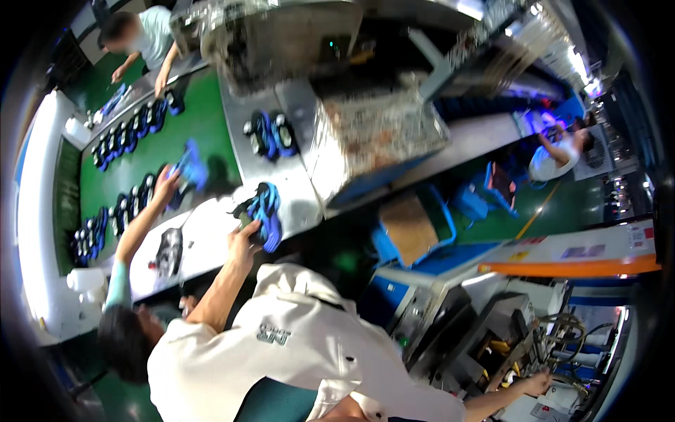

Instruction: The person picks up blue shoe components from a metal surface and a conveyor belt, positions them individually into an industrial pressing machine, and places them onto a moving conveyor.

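Observation:
My left hand (242,240) is closed around the end of a blue shoe (268,219) with black and light-blue parts, held above the edge of the metal table. Far off to the right, my right hand (538,383) is curled beside a machine (508,341) with hoses and yellow parts. Whatever its fingers close on is too small to make out. A pair of dark-and-blue shoes (271,136) stands on the metal table (301,184) beyond my left hand. A co-worker's hand (166,184) to the left holds another blue shoe (190,167), blurred.
Rows of shoes (130,135) stand on a green conveyor belt (204,116) at the left. A dark object (167,252) lies on the white table. A worn metal box (383,133) is ahead. Chairs (411,228) stand to the right. Other people work at the far left and far right.

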Demonstrator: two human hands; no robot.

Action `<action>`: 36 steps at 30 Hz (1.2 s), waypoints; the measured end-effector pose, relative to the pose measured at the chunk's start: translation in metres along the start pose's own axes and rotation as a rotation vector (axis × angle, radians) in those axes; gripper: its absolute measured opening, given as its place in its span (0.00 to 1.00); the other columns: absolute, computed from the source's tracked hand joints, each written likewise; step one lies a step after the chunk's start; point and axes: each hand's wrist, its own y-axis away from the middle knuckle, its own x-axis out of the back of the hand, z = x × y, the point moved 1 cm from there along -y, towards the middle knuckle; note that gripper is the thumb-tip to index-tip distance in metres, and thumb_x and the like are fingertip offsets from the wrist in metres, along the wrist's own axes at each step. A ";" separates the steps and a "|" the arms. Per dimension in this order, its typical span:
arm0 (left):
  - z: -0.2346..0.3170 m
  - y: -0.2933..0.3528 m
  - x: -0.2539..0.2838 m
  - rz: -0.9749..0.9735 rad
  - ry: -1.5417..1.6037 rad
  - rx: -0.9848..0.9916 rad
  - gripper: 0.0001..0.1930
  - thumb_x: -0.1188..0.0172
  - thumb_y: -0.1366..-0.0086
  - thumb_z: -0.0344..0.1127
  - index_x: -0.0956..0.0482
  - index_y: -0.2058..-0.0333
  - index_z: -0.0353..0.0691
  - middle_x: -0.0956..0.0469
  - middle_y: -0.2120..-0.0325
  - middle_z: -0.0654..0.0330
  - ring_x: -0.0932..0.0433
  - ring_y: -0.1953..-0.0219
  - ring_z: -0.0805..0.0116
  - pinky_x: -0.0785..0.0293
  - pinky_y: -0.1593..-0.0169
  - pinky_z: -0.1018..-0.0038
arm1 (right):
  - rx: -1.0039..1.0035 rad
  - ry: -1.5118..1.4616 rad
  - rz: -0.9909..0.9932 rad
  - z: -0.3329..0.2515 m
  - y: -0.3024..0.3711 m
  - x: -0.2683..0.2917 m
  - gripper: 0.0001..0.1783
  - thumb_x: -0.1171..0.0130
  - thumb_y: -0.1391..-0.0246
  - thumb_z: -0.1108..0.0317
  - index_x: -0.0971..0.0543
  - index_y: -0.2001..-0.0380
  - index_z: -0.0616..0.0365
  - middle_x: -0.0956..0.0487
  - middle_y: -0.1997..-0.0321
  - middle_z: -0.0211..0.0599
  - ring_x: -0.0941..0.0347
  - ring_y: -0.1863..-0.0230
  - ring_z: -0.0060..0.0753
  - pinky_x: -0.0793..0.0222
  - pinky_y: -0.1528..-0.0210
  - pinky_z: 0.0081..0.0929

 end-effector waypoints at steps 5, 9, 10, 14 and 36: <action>0.039 -0.138 0.029 0.141 0.086 -0.139 0.16 0.32 0.46 0.34 0.25 0.62 0.35 0.21 0.69 0.59 0.21 0.70 0.66 0.22 0.64 0.67 | -0.045 -0.707 -0.795 -0.296 0.210 -0.117 0.16 0.41 0.44 0.77 0.26 0.52 0.72 0.19 0.61 0.46 0.23 0.64 0.29 0.25 0.62 0.20; 0.080 -0.214 0.054 0.180 0.148 -0.216 0.21 0.30 0.50 0.30 0.24 0.57 0.29 0.21 0.66 0.57 0.21 0.68 0.65 0.22 0.64 0.71 | 0.702 -0.651 -0.961 -0.573 0.335 -0.161 0.09 0.42 0.43 0.77 0.20 0.59 0.64 0.19 0.59 0.35 0.24 0.57 0.23 0.29 0.52 0.21; 0.084 -0.241 0.063 0.269 0.034 -0.248 0.21 0.30 0.49 0.32 0.24 0.58 0.30 0.21 0.67 0.57 0.21 0.69 0.66 0.23 0.65 0.71 | 0.891 -0.679 -0.975 -0.626 0.358 -0.175 0.11 0.43 0.44 0.79 0.20 0.57 0.63 0.19 0.58 0.35 0.24 0.57 0.24 0.29 0.52 0.21; 0.117 -0.316 0.078 0.313 0.128 -0.170 0.18 0.30 0.50 0.32 0.22 0.60 0.31 0.21 0.71 0.59 0.22 0.73 0.69 0.24 0.68 0.74 | 1.465 -0.820 -0.919 -0.822 0.481 -0.178 0.17 0.39 0.48 0.77 0.21 0.53 0.60 0.20 0.52 0.39 0.23 0.52 0.33 0.29 0.48 0.27; 0.171 -0.553 0.027 0.039 -0.561 -0.538 0.43 0.38 0.39 0.41 0.53 0.33 0.32 0.43 0.37 0.36 0.36 0.38 0.45 0.39 0.37 0.64 | 2.118 -0.777 -0.355 -1.054 0.732 -0.234 0.27 0.25 0.78 0.66 0.25 0.68 0.58 0.25 0.66 0.46 0.31 0.61 0.52 0.34 0.58 0.42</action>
